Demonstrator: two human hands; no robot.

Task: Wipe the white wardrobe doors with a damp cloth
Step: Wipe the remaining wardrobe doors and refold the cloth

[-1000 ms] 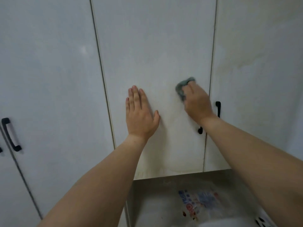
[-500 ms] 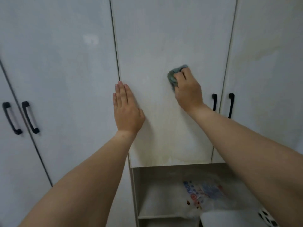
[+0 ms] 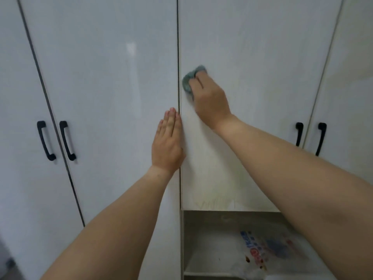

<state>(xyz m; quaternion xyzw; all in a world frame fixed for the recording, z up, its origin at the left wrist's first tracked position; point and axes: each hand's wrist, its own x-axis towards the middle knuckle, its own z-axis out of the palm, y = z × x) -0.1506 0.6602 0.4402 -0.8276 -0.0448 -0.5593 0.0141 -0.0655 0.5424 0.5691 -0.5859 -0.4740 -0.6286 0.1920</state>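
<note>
White wardrobe doors fill the view. The short middle door (image 3: 262, 77) carries faint yellowish marks near its bottom edge. My right hand (image 3: 210, 100) presses a bunched grey-green cloth (image 3: 189, 79) against that door, close to its left edge. My left hand (image 3: 168, 144) lies flat on the neighbouring tall door (image 3: 111, 77), fingers together, right beside the seam between the two doors, holding nothing.
Black handles sit in pairs at the left (image 3: 67, 140) and at the right (image 3: 298, 136). Below the short door is an open shelf (image 3: 212, 221) with a printed plastic bag (image 3: 260, 251) on it.
My right hand has slid the cloth left across the middle door to its left edge. My left hand has shifted left onto the neighbouring door. The view has panned left.
</note>
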